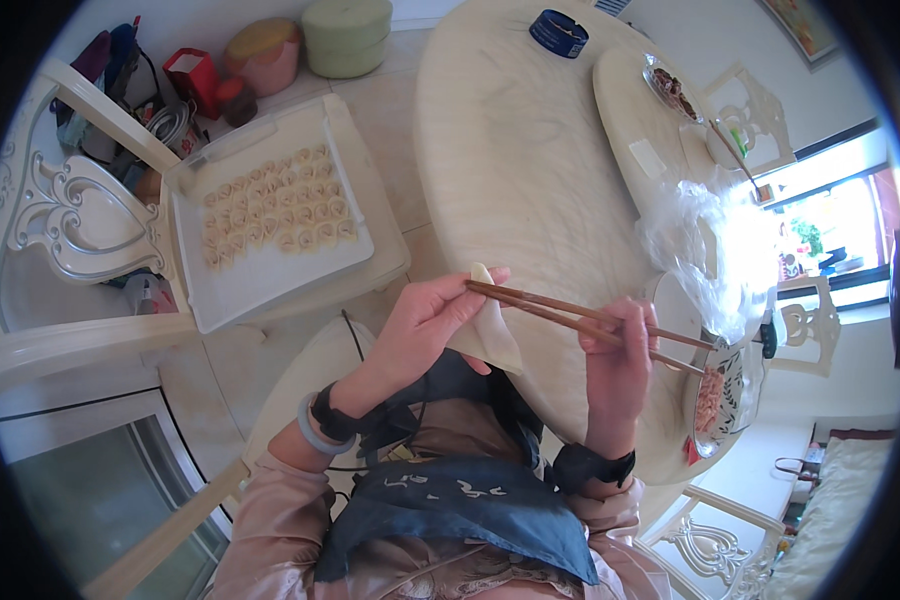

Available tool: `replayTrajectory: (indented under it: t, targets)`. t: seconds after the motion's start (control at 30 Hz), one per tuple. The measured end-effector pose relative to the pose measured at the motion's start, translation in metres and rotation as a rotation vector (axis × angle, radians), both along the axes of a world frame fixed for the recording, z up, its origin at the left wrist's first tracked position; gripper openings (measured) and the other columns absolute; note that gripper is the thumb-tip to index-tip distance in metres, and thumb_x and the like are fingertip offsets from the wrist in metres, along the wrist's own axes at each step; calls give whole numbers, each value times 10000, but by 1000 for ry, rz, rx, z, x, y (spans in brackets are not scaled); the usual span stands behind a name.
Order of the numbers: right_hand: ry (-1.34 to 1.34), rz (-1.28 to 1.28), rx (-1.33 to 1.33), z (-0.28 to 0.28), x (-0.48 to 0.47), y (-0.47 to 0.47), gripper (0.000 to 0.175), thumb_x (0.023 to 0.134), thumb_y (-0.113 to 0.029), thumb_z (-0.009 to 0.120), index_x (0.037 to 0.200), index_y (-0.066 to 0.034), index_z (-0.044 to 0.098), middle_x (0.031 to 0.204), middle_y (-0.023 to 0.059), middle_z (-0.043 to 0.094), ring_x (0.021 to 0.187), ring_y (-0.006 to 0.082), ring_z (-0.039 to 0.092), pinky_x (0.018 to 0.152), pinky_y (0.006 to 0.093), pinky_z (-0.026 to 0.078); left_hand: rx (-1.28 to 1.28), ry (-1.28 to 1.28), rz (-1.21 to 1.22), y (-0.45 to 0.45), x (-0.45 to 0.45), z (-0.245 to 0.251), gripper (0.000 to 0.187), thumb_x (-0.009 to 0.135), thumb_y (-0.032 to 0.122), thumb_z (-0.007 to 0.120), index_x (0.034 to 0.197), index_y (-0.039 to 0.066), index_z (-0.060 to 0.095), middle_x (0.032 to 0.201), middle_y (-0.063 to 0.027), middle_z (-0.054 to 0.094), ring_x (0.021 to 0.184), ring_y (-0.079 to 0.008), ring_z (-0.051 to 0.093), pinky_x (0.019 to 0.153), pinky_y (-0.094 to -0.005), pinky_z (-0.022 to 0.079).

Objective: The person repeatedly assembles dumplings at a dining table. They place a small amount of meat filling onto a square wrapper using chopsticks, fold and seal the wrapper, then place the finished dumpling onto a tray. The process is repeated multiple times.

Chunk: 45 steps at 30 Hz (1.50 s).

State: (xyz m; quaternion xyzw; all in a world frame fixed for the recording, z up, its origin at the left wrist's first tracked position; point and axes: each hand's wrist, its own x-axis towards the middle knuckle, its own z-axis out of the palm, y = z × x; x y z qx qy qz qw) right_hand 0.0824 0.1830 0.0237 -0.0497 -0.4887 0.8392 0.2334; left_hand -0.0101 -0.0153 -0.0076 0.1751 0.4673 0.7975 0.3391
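Note:
My left hand [435, 319] holds a thin dough wrapper [495, 337], folded over at its upper part. My right hand [621, 334] grips a pair of brown wooden chopsticks [547, 306], whose tips touch the wrapper beside my left thumb. Whether any filling lies inside the fold cannot be seen. To the right, a leaf-patterned bowl [729, 390] holds pinkish minced filling [709, 401]. On the left, rows of folded dumplings [277, 199] lie in a white plastic tray [270, 300], which rests on a chair seat.
A round cream table [495, 150] carries a blue round tin [559, 34], crumpled clear plastic bags [694, 240] and a glass dish of dark food [673, 94]. Carved white chairs [94, 217] stand around. Green [346, 37] and pink containers [264, 60] sit on the floor behind the tray.

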Motion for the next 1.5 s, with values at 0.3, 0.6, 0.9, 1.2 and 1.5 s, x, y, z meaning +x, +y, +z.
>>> replayTrajectory:
  t: [0.3,0.6,0.9,1.2,1.5]
  targets:
    - [23,-64,176,6,-14,-15,173,956,-95,444,851,18,521,754,96,498,646,210,547,579,319,465,94,-92,3,-9,-3,-3,363,985,173,410,1287,-24,453,1151,-159,618,838,-158,649,538,-242,548]
    - [42,-95,481,6,-30,-45,262,980,-190,441,935,40,559,925,128,569,730,221,606,623,332,511,158,-143,38,-25,-6,3,375,994,209,404,1274,-34,462,1173,-176,602,936,-174,639,565,-243,552]
    - [-40,347,528,1,-52,-113,259,933,-250,561,885,4,588,806,70,567,702,116,536,617,244,421,97,240,476,-60,-9,28,338,999,186,396,1197,-61,515,1104,-188,633,938,-188,638,713,-262,532]
    - [-107,261,469,-6,-56,-131,168,933,-165,568,848,-21,584,733,16,571,676,93,533,611,234,431,-46,291,742,-66,-5,6,286,975,138,462,1153,-57,573,993,-130,665,946,-173,621,859,-286,473]
    - [-256,271,235,-23,-61,-133,145,927,-154,570,937,-9,571,825,57,599,689,124,566,660,254,444,402,-90,721,-52,-3,-21,227,941,116,540,1104,-32,597,1049,-116,636,1035,-240,606,899,-342,461]
